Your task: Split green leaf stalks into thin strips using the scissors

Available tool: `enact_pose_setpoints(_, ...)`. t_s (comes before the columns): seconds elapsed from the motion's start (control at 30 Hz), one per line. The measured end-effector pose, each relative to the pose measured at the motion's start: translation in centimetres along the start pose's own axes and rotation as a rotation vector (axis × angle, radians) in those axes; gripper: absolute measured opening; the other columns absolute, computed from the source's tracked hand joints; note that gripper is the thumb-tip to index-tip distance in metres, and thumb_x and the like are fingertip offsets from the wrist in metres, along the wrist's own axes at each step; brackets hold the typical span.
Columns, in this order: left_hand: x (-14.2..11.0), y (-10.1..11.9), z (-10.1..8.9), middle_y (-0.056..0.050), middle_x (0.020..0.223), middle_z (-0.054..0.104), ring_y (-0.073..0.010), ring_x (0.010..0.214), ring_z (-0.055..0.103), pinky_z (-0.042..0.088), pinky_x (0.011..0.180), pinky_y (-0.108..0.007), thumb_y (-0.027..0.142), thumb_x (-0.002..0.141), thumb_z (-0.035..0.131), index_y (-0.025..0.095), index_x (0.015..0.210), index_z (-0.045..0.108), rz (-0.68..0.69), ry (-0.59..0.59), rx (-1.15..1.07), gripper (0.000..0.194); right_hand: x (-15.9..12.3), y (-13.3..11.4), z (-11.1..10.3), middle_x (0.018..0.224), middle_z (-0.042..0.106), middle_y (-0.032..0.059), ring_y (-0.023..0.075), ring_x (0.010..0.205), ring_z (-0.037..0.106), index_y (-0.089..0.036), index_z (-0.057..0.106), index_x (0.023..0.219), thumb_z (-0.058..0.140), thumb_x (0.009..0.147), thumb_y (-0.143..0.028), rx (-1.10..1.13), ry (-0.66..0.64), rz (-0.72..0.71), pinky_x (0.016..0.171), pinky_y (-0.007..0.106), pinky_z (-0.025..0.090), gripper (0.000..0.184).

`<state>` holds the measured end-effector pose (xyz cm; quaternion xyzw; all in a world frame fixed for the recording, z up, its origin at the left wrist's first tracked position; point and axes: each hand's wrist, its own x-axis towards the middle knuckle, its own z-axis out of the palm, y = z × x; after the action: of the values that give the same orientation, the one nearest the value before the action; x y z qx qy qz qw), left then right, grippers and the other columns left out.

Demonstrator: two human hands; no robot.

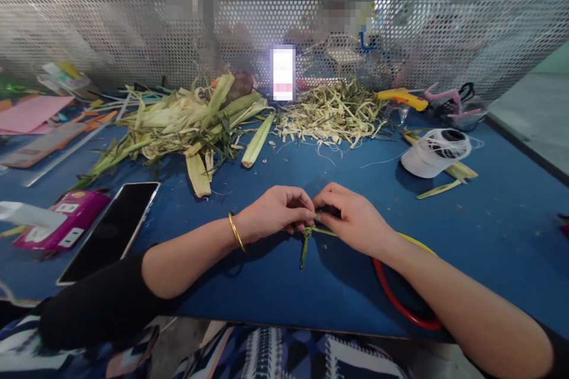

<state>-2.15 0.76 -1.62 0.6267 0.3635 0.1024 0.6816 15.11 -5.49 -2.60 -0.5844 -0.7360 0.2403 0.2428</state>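
My left hand (281, 210), with a gold bangle at the wrist, meets my right hand (355, 222) over the front middle of the blue table (267, 284). Both sets of fingertips are pinched together at one spot. Just below them hangs a narrow green husk strip (306, 240), looped or knotted near its top. One end of it runs right, toward my right fingers. The fingers partly hide where it is gripped, and any thread there is too fine to make out. Under my right forearm lies a red and yellow hoop (395, 299), partly covered.
A heap of husks (178, 124) and a pile of shredded strips (333, 112) lie at the back. A lit screen (283, 73) stands between them. At right are a white thread spool (424, 157) and a yellow-handled tool (402, 98). A phone (111, 231) and tissue pack (66, 222) lie left.
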Motion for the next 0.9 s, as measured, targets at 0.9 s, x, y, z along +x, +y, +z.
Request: enact_pose_setpoints(0.9,-0.09,0.55,-0.16,-0.001,0.068,0.066,-0.0057,0.052,0.057,0.042,0.046,-0.016,0.018,0.079,0.062,0.013,0.076,0.058,-0.050,0.086,-0.104,0.007,-0.57,-0.49,-0.25,0.086,0.060,0.0055,0.0176,0.077,0.055,-0.020,0.062,0.077,0.052,0.088,-0.022,-0.142,0.234,-0.173,0.072,0.032,0.038,0.015)
